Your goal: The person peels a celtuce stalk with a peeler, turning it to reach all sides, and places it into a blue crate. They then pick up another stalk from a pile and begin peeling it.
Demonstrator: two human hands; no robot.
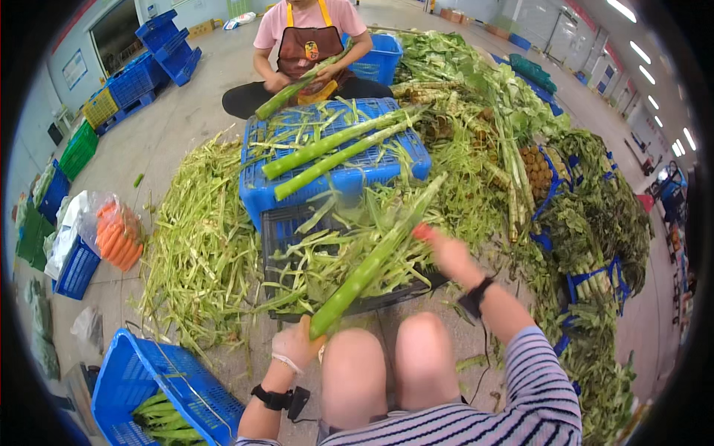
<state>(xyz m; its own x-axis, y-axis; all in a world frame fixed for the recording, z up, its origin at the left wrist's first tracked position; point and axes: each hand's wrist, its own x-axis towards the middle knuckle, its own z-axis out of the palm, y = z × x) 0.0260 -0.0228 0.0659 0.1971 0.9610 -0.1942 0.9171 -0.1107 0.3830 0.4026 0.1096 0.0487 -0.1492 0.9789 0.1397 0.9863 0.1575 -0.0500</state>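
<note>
In my gloved left hand (296,345), closed round its thick lower end, is a long pale green celtuce stem (363,273) that slants up and away to the right. My right hand (457,260), blurred by motion, is closed on a red-handled peeler (425,232) beside the stem's upper part; its blade cannot be made out. Beneath the stem, a black crate (279,249) is heaped with green peelings (327,260). Just beyond it stands an upturned blue crate (256,195), with two peeled celtuce stems (320,152) lying across its top among scattered strips.
Opposite me a seated person (312,52) holds another celtuce stem. Peelings (201,238) pile up at left; leafy celtuce (461,74) is heaped at right. A blue basket (123,372) with green stems stands at lower left, near bagged carrots (119,236).
</note>
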